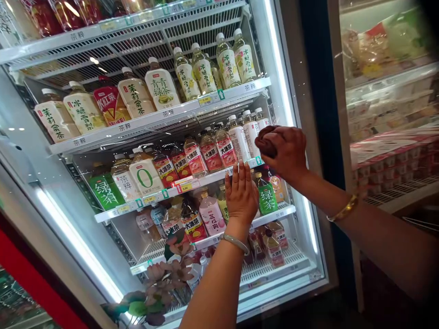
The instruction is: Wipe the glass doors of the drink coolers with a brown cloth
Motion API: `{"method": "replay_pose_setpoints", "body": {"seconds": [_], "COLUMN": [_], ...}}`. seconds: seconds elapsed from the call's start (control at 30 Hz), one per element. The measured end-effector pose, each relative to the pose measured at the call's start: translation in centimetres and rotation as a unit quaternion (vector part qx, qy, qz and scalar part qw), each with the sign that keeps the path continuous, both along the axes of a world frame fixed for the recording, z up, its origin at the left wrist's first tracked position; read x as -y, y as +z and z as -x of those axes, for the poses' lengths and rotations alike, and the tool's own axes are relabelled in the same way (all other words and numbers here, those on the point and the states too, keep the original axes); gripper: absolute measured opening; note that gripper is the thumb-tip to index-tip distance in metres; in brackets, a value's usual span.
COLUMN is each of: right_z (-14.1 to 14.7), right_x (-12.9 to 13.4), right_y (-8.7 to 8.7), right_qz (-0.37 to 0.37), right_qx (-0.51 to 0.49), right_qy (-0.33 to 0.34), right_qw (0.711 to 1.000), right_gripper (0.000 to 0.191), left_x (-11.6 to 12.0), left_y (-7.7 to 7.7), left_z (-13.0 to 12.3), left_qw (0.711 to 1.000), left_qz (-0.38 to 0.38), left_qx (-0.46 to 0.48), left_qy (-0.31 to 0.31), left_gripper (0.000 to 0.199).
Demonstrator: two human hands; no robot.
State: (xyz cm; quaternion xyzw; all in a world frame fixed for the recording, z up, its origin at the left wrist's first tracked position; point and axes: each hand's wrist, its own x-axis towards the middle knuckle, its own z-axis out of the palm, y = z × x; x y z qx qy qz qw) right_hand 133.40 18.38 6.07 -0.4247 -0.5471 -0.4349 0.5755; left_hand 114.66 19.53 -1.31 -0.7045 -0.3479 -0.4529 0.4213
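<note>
A dark reddish-brown cloth [266, 141] is bunched in my right hand [287, 148], which presses it toward the glass door in front of the shelf with white-labelled bottles. My left hand [241, 194] lies flat with its fingers stretched upward, apparently against the same glass door, and holds nothing. Behind it, part of a shelf edge and some bottles are hidden. Just right of that hand shows a green-labelled bottle [266, 195], and to its left stands a pink bottle [211, 212]. A bangle circles each wrist.
Rows of drink bottles [161, 87] fill the lit cabinet's shelves [164, 114]. Bright light strips [78, 244] run along both sides. Pinkish flowers and green leaves [154, 292] show low on the glass. Packaged food sits on another rack [394, 146] at right.
</note>
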Motion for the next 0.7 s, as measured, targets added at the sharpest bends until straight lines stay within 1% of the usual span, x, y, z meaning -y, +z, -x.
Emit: {"method": "replay_pose_setpoints", "body": {"seconds": [0.03,0.07,0.13,0.2,0.23,0.27,0.3,0.37,0.47,0.5,0.53,0.57,0.6,0.63,0.7], "right_z": [0.7,1.1,0.8,-0.6,-1.5,-2.4,-3.1,-3.6,-2.0,-1.1,-0.4,0.2,0.5,0.4,-0.8], "right_x": [0.1,0.2,0.7,1.0,1.1,1.1,1.1,0.8,0.5,0.6,0.7,0.9,1.2,1.5,2.0], "right_y": [-0.3,-1.0,-3.2,-5.4,-6.1,-6.5,-6.4,-5.0,-1.8,-1.1,-0.8,-0.9,-1.5,-2.4,-4.5], "right_qz": [0.002,-0.001,-0.007,-0.002,0.006,0.016,0.023,0.03,0.026,0.025,0.026,0.03,0.037,0.043,0.056], "right_qx": [0.023,0.055,0.126,0.192,0.216,0.228,0.226,0.168,0.035,0.017,0.019,0.041,0.08,0.128,0.216], "right_qy": [0.008,0.017,0.033,0.042,0.042,0.038,0.032,0.021,0.021,0.028,0.037,0.048,0.059,0.069,0.077], "right_qw": [1.0,0.998,0.991,0.981,0.976,0.973,0.973,0.985,0.999,0.999,0.999,0.998,0.994,0.988,0.972], "right_gripper": [0.032,0.031,0.028,0.027,0.026,0.025,0.023,0.025,0.032,0.033,0.032,0.031,0.029,0.027,0.024], "left_x": [0.0,0.0,0.0,-0.1,-0.1,-0.1,-0.1,-0.2,-0.2,-0.2,-0.2,-0.2,-0.1,0.0,0.4], "left_y": [0.0,0.0,-0.1,-0.1,-0.1,-0.1,-0.2,-0.2,-0.2,-0.2,-0.2,-0.1,-0.1,-0.1,-0.5], "left_z": [0.0,0.0,0.1,0.1,0.1,0.1,0.0,-0.1,-0.1,-0.1,0.0,0.1,0.1,0.2,0.0], "left_qw": [1.0,1.0,1.0,1.0,1.0,1.0,1.0,1.0,1.0,1.0,1.0,1.0,1.0,1.0,1.0], "left_qz": [0.004,0.006,0.006,0.004,0.004,0.006,0.011,0.017,0.019,0.018,0.017,0.018,0.018,0.019,0.028], "left_qx": [0.0,0.0,-0.003,-0.005,-0.004,-0.003,-0.002,0.002,0.009,0.01,0.01,0.009,0.007,0.004,0.009], "left_qy": [0.0,0.0,-0.001,0.0,0.0,-0.001,-0.002,-0.006,-0.01,-0.01,-0.009,-0.008,-0.006,-0.003,0.007], "left_gripper": [0.079,0.079,0.079,0.078,0.078,0.078,0.078,0.079,0.079,0.078,0.078,0.077,0.076,0.074,0.071]}}
